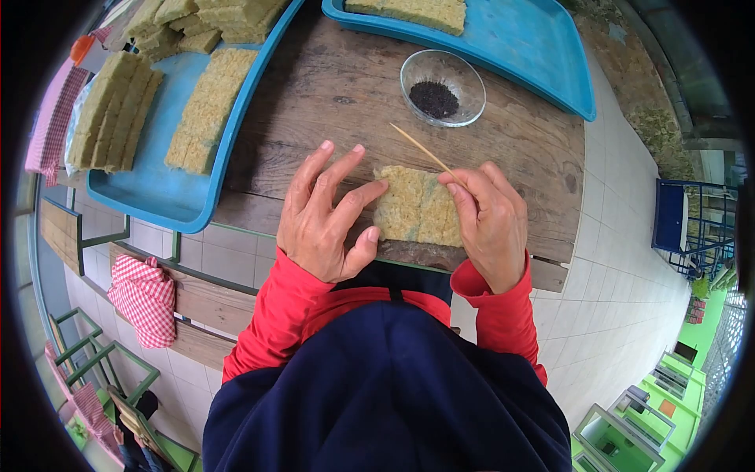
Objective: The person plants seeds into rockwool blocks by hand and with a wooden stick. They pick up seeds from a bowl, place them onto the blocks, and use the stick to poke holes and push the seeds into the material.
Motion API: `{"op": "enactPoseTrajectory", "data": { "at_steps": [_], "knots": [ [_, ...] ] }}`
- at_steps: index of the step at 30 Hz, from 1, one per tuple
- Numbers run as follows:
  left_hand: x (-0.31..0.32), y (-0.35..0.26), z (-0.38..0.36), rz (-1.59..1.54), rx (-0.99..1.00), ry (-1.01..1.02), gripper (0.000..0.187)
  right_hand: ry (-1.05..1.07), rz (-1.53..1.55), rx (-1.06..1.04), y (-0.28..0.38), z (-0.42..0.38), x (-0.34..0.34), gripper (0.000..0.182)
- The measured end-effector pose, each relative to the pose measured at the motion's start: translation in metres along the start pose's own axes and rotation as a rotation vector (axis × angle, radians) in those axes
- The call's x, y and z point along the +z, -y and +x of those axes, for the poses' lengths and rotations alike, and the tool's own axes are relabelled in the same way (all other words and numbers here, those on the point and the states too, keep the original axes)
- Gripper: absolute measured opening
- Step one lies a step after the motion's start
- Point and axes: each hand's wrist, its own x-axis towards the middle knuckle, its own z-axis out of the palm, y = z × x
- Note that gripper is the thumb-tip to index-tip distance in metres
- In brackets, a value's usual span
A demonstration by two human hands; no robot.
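Note:
A yellowish fibrous slab (pixel 413 208), which looks like rockwool, lies on the wooden table near its front edge, scored into blocks. My left hand (pixel 326 212) has its fingers spread, with the index fingertip and thumb at the slab's left edge. Between the thumb and fingers of my right hand (pixel 491 216), a thin wooden skewer (pixel 421 148) is pinched, its point aimed up and left above the table. That hand is over the slab's right end and hides part of it. Beyond the skewer stands a clear glass bowl (pixel 469 86) holding small black seeds (pixel 434 99).
At the left, a blue tray (pixel 149 189) carries stacked slabs (pixel 118 110) and a single slab (pixel 211 106). Another blue tray (pixel 523 55) lies at the back right with a slab (pixel 417 11). A red checkered cloth (pixel 143 300) rests on a bench (pixel 212 303) at the left.

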Motion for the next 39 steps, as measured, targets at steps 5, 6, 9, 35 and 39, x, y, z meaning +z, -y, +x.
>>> {"op": "enactPoseTrajectory", "data": {
  "at_steps": [5, 6, 9, 35, 39],
  "knots": [
    [0.001, 0.001, -0.001, 0.003, 0.005, 0.000, 0.044, 0.007, -0.004, 0.000, 0.000, 0.000, 0.001, 0.008],
    [0.001, 0.001, -0.001, 0.003, 0.005, 0.000, 0.044, 0.002, 0.003, -0.003, 0.000, 0.000, 0.001, 0.008],
    [0.001, 0.001, 0.000, -0.002, 0.004, -0.002, 0.044, 0.001, 0.003, -0.007, 0.000, 0.000, 0.001, 0.008],
    [0.001, 0.001, 0.001, 0.025, 0.029, -0.038, 0.038, -0.026, -0.008, 0.042, -0.005, -0.017, -0.014, 0.005],
    [0.001, 0.001, 0.000, 0.027, 0.029, -0.037, 0.038, -0.017, -0.003, 0.039, -0.005, -0.016, -0.013, 0.007]
  ]
}}
